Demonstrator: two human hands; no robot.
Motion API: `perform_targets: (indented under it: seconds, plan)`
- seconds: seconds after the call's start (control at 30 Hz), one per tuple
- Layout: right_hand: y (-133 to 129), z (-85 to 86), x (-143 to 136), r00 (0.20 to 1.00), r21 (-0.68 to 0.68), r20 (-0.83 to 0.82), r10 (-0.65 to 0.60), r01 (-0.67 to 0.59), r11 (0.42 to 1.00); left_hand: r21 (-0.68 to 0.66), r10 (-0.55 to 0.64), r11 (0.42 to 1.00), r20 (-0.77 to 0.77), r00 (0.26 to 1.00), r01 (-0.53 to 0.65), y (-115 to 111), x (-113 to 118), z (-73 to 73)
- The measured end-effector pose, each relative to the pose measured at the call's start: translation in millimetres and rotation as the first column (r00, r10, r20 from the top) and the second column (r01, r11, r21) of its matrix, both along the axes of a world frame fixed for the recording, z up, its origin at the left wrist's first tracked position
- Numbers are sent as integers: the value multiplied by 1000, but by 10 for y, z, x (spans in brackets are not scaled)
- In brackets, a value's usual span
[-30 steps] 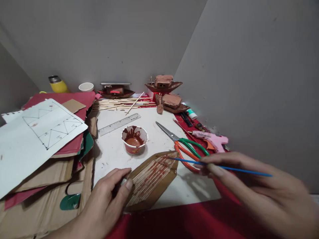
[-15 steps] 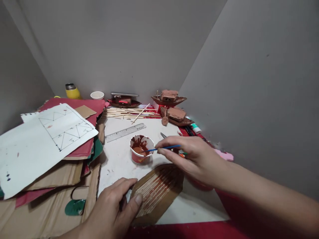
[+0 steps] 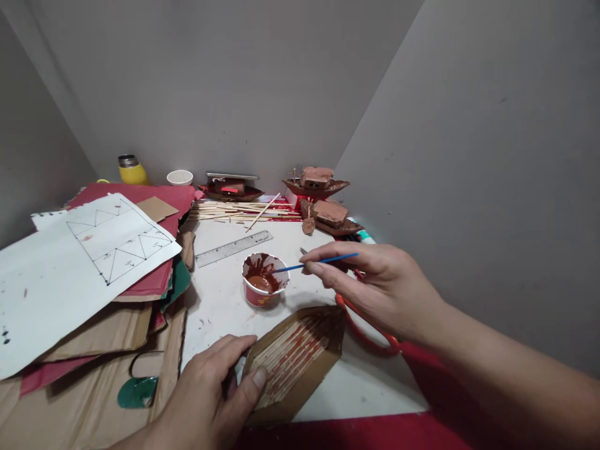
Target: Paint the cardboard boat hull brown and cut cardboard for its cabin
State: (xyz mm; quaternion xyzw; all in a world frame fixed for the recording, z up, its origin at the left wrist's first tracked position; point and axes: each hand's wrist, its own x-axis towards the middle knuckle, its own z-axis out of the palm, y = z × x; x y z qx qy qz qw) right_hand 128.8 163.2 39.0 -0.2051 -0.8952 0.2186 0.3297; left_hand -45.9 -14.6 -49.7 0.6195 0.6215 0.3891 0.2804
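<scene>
My left hand grips the near left end of a cardboard model boat, thumb on top; some fingers are hidden behind it. Thin wooden sticks line the boat's inside, partly streaked with red-brown paint. Between the thumb and fingers of my right hand is a thin blue paintbrush. Its tip is inside a paper cup holding red-brown paint, by the cup's inner wall. Beneath my right hand lie orange-handled scissors, their blades mostly hidden.
Stacked cardboard and a drawn sheet of paper cover the left side. A clear ruler and wooden sticks lie beyond the cup. Brown model boats, a yellow bottle and a white cup stand at the back.
My right hand has lifted slightly and shifted right, drawing the brush tip up from the paint toward the cup's wall. More of the scissors' handles shows. My left hand keeps its hold on the boat.
</scene>
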Motion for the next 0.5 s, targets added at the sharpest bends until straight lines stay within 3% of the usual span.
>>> perform_targets:
  seconds: [0.1, 0.2, 0.37, 0.5]
  plan:
    - [-14, -66, 105, 992, -145, -68, -104, 93, 985, -3, 11, 1000, -32, 999, -11, -5, -5, -16]
    - [9, -168, 186, 955, -364, -157, -254, 183, 913, -14, 10, 1000, -43, 999, -10, -18, -6, -25]
    - [62, -255, 253, 883, -722, -291, -367, 49, 690, -24, -5, 1000, -37, 999, 4, -32, -14, -40]
    - [19, -183, 346, 846, -811, -314, -430, -4, 585, -13, -2, 1000, -62, 998, 1, -27, -27, -48]
